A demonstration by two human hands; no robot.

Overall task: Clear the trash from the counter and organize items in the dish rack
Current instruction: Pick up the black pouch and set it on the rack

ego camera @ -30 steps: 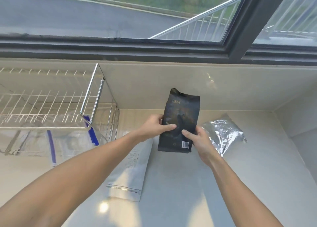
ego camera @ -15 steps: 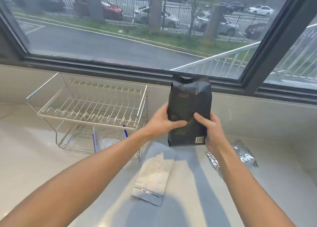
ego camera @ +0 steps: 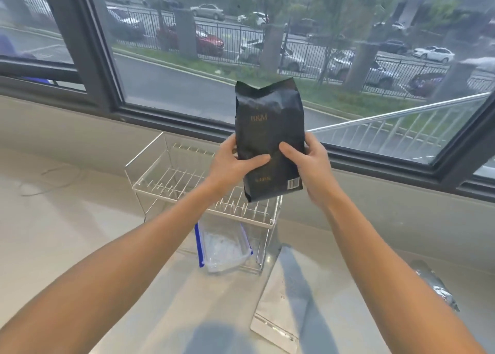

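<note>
A black bag (ego camera: 269,128) with gold lettering and a barcode is held upright in the air, above the right end of the wire dish rack (ego camera: 171,177). My left hand (ego camera: 233,163) grips its left side with the thumb across the front. My right hand (ego camera: 308,163) grips its right side the same way. The rack's upper tier is bare wire. On its lower tier sits a clear plastic container (ego camera: 225,246) with blue clips.
A flat white pouch (ego camera: 289,294) lies on the pale counter (ego camera: 80,219) right of the rack. A crumpled silver foil bag (ego camera: 436,286) lies further right. A wide window with a dark frame (ego camera: 187,123) runs behind the counter. A thin wire (ego camera: 51,177) lies at the far left.
Both hands have raised the black bag from the counter and carried it left, so it now hangs above the rack's right end. The view has tilted up and shifted left.
</note>
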